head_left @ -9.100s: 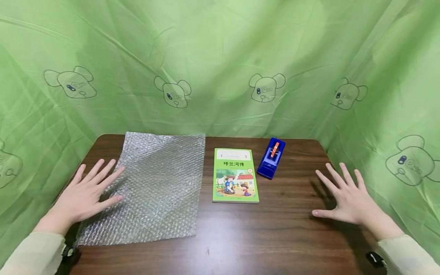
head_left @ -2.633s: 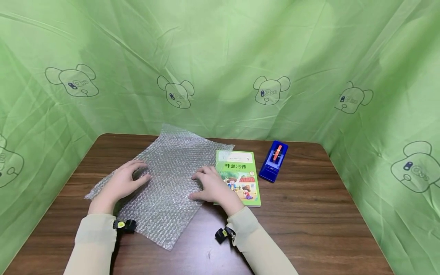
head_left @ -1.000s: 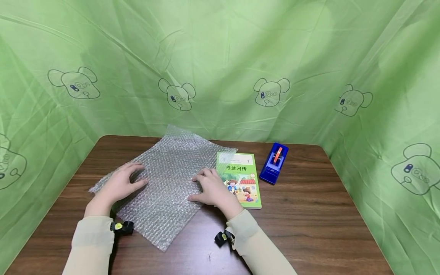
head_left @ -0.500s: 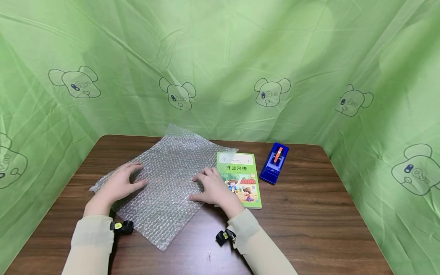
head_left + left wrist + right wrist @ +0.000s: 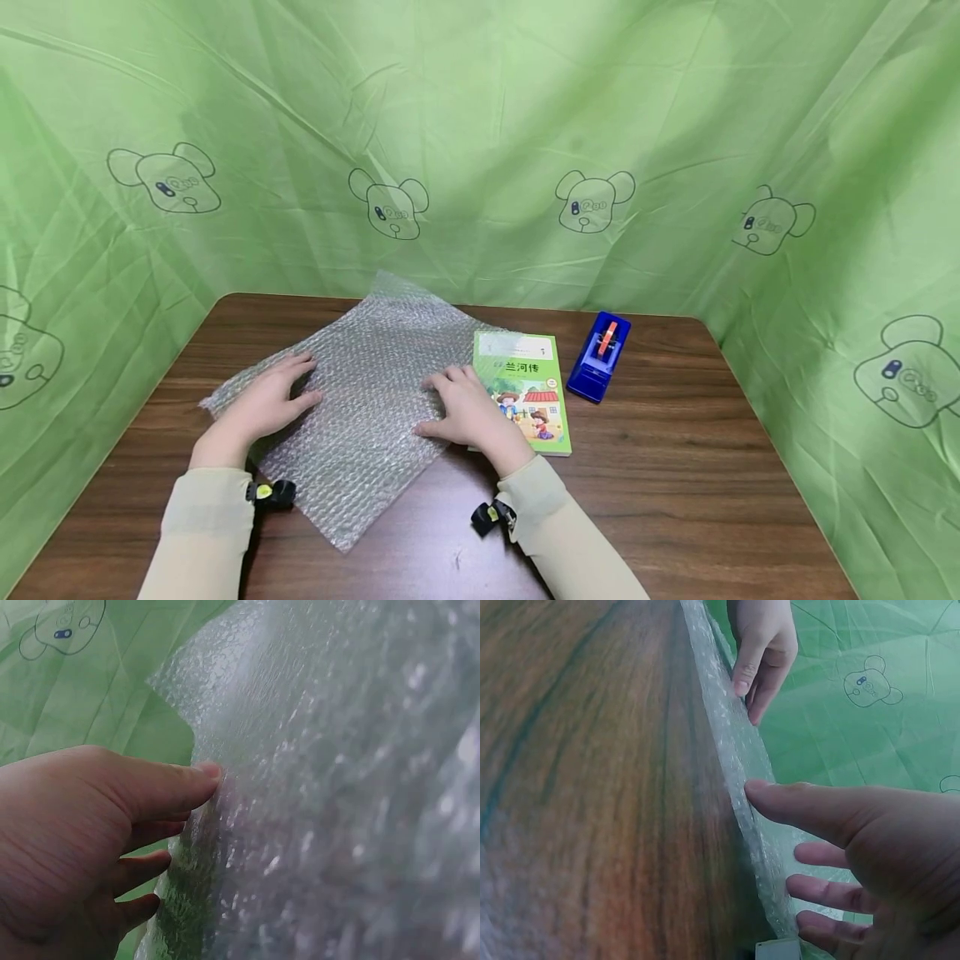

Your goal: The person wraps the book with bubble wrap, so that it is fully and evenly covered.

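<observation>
A sheet of bubble wrap (image 5: 367, 367) lies turned on the table, its right corner overlapping a green book (image 5: 543, 433) with an illustrated cover. My left hand (image 5: 258, 408) rests on the sheet's left side, fingers relaxed and thumb spread. In the left wrist view, the thumb of my left hand (image 5: 105, 802) touches the wrap. My right hand (image 5: 468, 412) rests on the right edge of the wrap, beside the book's lower left. In the right wrist view, the fingers of my right hand (image 5: 832, 847) are apart and loosely bent, with the thumb at the wrap.
A blue plastic device (image 5: 592, 367) with an orange-red bar stands right of the book. The brown wooden table (image 5: 660, 500) extends right and forward. Green curtains (image 5: 480, 125) with printed bear outlines surround the back and sides.
The bubble wrap has turned slightly clockwise: its far corner shifts right, its near corner left. Both hands stay nearly in place. Much earlier, it lay straighter, apart from the book, with the hands spread wide.
</observation>
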